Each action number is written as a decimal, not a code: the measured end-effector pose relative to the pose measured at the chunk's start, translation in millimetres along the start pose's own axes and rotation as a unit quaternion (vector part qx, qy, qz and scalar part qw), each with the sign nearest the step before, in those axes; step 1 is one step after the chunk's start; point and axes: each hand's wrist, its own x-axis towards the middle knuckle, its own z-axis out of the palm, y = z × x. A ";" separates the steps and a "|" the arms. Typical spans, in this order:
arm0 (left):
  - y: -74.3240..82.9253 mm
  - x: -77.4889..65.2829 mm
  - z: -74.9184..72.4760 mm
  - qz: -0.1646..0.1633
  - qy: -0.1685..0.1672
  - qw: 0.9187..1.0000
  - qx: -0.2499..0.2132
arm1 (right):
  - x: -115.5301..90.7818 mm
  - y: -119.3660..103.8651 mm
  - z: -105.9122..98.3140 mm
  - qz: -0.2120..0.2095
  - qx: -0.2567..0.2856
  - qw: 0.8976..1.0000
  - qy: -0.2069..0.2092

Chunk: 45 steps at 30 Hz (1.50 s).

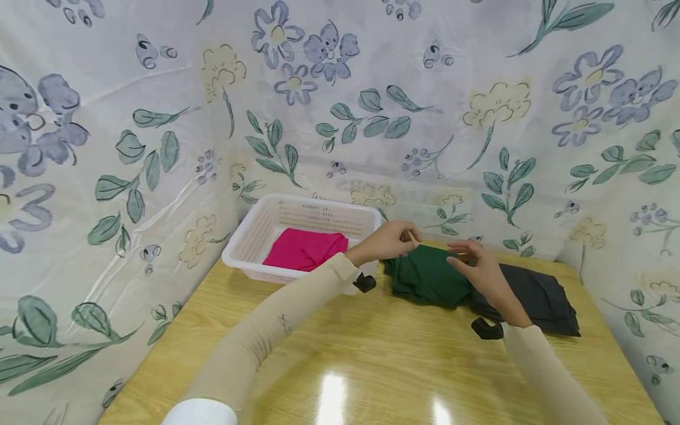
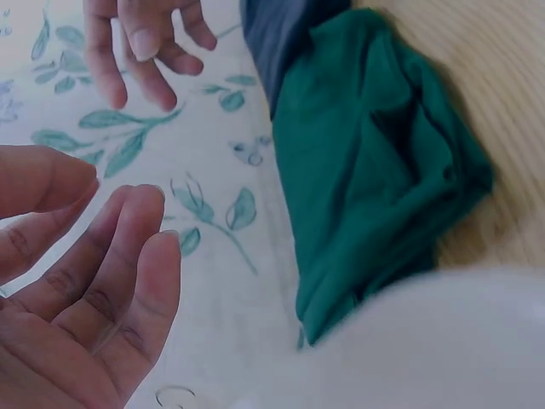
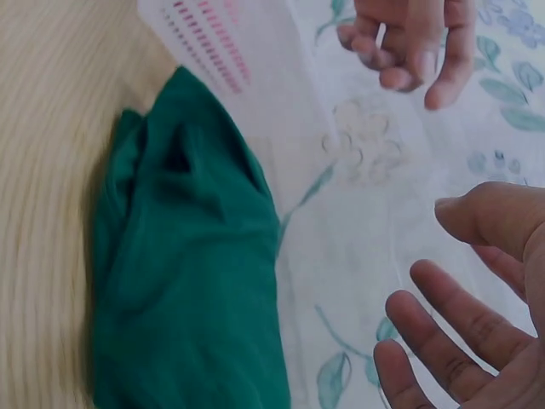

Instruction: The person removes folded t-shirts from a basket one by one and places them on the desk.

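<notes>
A folded dark green cloth lies on the wooden table, its folds also plain in the left wrist view. My left hand hovers over its left end, fingers loosely bent and holding nothing. Across from it, my right hand is raised above the cloth's right end, thumb and fingers apart with nothing between them. In the right wrist view the green cloth lies below both hands, beside the patterned backdrop. A folded black cloth lies to the right, partly behind my right hand and forearm.
At the back left stands a white plastic basket with a folded bright pink cloth inside. My left forearm passes in front of its right corner. A floral sheet hangs behind and beside the wooden table.
</notes>
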 end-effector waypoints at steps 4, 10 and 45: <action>-8.8 -3.8 -5.5 -0.008 0.007 1.000 0.004 | 3.5 -4.5 12.7 -0.002 0.011 1.000 -0.001; -16.7 -11.7 -17.1 -0.021 0.013 1.000 0.007 | 10.4 -19.8 28.8 -0.022 0.031 0.999 -0.009; -89.0 -73.7 -110.0 -0.151 0.119 0.981 0.020 | 46.9 -76.9 120.3 -0.057 0.075 0.993 -0.075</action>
